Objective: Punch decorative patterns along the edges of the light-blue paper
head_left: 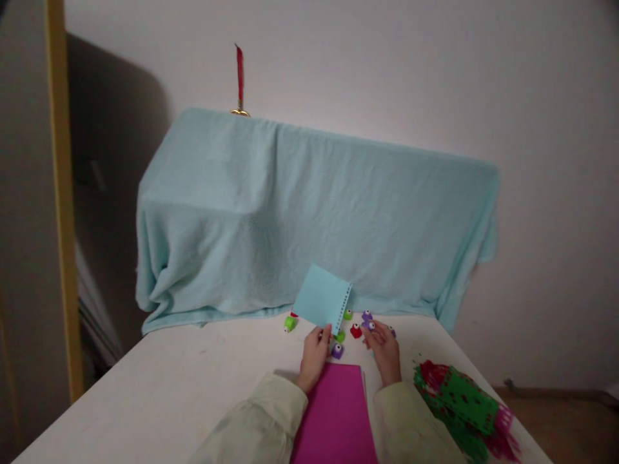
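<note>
Across white table [193, 393] at lower frame, under pale wall [367, 77] at top: pinches blue card [319, 296] in left hand [315, 356], slanting toward upper right along punched edge [344, 305]; grasps purple piece [371, 326] in right hand [385, 351].

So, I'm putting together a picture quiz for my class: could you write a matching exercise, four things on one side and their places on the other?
Things
1. pale blue sheet
2. magenta paper
3. red ribbon
4. green perforated sheet

Places
A. hanging against the wall
B. near the right edge of the table
C. held at a corner by the left hand
D. lying between the sleeves

Right pairs: 1-C, 2-D, 3-A, 4-B
</note>
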The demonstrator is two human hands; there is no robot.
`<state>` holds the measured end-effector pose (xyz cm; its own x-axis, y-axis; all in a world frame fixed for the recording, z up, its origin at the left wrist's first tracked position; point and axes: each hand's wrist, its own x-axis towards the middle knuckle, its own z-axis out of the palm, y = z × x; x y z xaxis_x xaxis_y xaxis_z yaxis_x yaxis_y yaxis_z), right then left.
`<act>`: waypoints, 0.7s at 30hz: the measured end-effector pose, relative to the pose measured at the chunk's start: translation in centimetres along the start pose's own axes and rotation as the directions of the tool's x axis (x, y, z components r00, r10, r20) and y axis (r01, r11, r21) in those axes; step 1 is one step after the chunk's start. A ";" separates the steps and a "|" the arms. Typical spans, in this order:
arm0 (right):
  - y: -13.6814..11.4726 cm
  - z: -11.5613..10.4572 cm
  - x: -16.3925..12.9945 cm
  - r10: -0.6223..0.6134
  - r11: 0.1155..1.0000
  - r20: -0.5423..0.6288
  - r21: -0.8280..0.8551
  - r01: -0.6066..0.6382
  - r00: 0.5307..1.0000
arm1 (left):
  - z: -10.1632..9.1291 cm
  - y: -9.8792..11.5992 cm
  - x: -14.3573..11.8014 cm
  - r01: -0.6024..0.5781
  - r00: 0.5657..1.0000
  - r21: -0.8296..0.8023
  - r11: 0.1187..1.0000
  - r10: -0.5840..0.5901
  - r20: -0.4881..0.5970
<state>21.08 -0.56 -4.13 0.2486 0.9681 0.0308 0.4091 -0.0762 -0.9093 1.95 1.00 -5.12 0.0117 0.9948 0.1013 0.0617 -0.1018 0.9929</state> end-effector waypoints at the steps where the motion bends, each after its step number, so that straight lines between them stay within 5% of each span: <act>1: -0.5 0.4 -0.2 -0.003 1.000 0.079 0.021 0.001 0.997 | 0.0 0.1 0.0 0.002 1.000 -0.005 1.000 -0.002 0.004; 7: -2.0 2.1 -1.4 0.003 0.993 0.320 0.107 -0.039 0.947 | 0.0 0.8 -0.4 -0.010 0.998 -0.055 0.998 0.013 0.055; 21: -2.3 3.0 -2.3 -0.057 0.975 0.379 0.221 -0.031 0.923 | -0.1 1.5 -0.8 -0.056 0.994 -0.078 0.995 0.063 0.085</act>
<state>16.98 -1.87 -3.35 -0.1269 0.9889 -0.0771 0.1968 -0.0510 -0.9791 1.96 0.04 -3.69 0.1003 0.9823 0.1579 -0.0170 -0.1570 0.9874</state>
